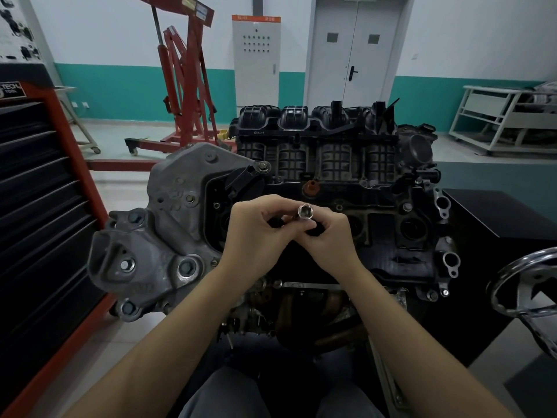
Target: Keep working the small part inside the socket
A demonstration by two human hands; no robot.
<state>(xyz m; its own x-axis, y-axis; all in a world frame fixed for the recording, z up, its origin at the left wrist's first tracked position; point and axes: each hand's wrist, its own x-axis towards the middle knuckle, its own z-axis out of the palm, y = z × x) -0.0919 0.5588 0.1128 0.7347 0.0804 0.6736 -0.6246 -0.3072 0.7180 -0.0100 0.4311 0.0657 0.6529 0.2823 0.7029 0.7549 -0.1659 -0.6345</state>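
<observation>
At the left edge of the frame, a red and black tool chest (45,206) carries a plate reading "TECH" (12,91); the smaller print under it is too blurred to read. Raised characters on the black intake manifold (316,137) are also illegible. At centre, both forearms reach forward over the engine (391,224). The left hand (256,233) and right hand (328,236) meet with curled fingers, together gripping a dark-handled tool, apparently a socket wrench. Its chrome socket (305,211) sits between the thumbs, open end facing the camera.
</observation>
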